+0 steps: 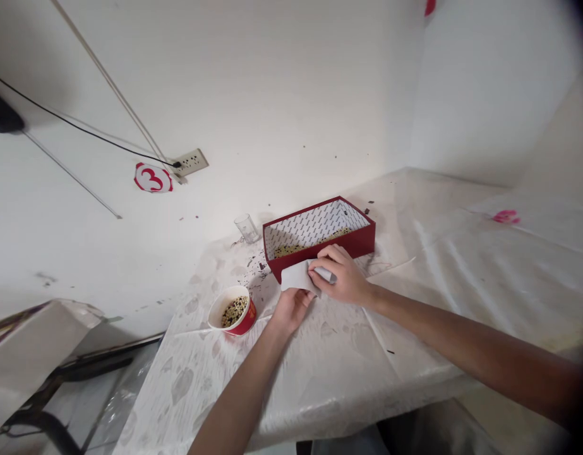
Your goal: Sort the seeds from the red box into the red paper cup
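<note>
Both hands grip a small piece of white paper [295,276] in front of the red box, its right part curled or folded. My left hand [292,309] holds it from below, fingers partly hidden behind the paper. From the right, my right hand [343,276] pinches it with thumb and fingers. Just behind stands an open dark red box [362,242] with a patterned white lining and small pale and dark grains [291,250] on its bottom. To the left of my left hand is a red and white paper tub [246,321], partly filled with similar grains [235,311].
A clear glass [246,228] stands left of the box, near the wall. Dark scraps [261,268] are scattered on the plastic-covered table [329,379]. A power outlet [192,162] with a plugged-in black cable is on the wall. A pale box [40,347] sits at the lower left.
</note>
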`<action>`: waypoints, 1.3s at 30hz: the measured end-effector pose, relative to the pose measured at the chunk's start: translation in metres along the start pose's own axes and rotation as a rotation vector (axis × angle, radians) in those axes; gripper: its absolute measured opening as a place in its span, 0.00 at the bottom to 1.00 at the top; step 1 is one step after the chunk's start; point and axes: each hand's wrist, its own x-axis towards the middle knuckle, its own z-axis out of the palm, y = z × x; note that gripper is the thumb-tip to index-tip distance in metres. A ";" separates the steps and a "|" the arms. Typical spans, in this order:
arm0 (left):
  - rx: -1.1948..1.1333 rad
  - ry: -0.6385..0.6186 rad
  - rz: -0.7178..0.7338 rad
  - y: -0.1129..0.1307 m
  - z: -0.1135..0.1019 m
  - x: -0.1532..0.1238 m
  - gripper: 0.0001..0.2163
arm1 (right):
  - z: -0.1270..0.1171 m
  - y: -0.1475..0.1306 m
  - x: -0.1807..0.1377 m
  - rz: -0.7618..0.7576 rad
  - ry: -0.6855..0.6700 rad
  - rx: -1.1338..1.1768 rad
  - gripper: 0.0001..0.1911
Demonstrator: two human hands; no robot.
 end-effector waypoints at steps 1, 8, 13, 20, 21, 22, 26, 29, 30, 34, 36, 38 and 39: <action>-0.003 0.001 -0.011 0.001 0.001 0.000 0.20 | 0.000 0.000 0.000 0.019 0.006 0.004 0.04; 0.022 0.039 -0.014 0.001 0.003 -0.001 0.16 | -0.001 0.000 0.002 0.032 0.006 -0.001 0.04; 0.021 0.098 -0.062 -0.004 -0.002 0.000 0.19 | -0.005 0.001 0.003 -0.005 -0.059 -0.030 0.04; -0.010 0.139 -0.157 -0.003 -0.012 0.005 0.17 | -0.006 0.007 0.005 -0.022 -0.161 0.095 0.08; -0.018 0.137 -0.153 -0.003 -0.013 0.006 0.17 | -0.006 0.008 0.005 -0.015 -0.169 0.133 0.09; -0.023 0.139 -0.146 -0.003 -0.014 0.006 0.17 | -0.006 0.008 0.005 -0.007 -0.173 0.166 0.09; -0.015 0.143 -0.123 -0.001 -0.015 0.006 0.19 | -0.007 0.009 0.006 0.025 -0.190 0.244 0.10; -0.010 0.120 -0.141 -0.002 -0.016 0.004 0.20 | -0.009 0.009 0.007 0.021 -0.209 0.285 0.10; -0.005 0.109 -0.162 -0.002 -0.017 0.004 0.20 | -0.010 0.009 0.008 0.015 -0.216 0.303 0.10; 0.044 0.054 -0.246 -0.004 -0.022 0.003 0.18 | -0.011 0.010 0.007 0.002 -0.212 0.374 0.08; 0.045 0.053 -0.235 -0.002 -0.023 0.003 0.16 | -0.011 0.012 0.007 -0.005 -0.205 0.382 0.08; 0.038 0.063 -0.197 0.000 -0.021 0.001 0.17 | -0.011 0.013 0.007 -0.028 -0.204 0.363 0.08; 0.039 0.064 -0.177 0.002 -0.019 0.000 0.17 | -0.012 0.014 0.007 -0.044 -0.203 0.347 0.08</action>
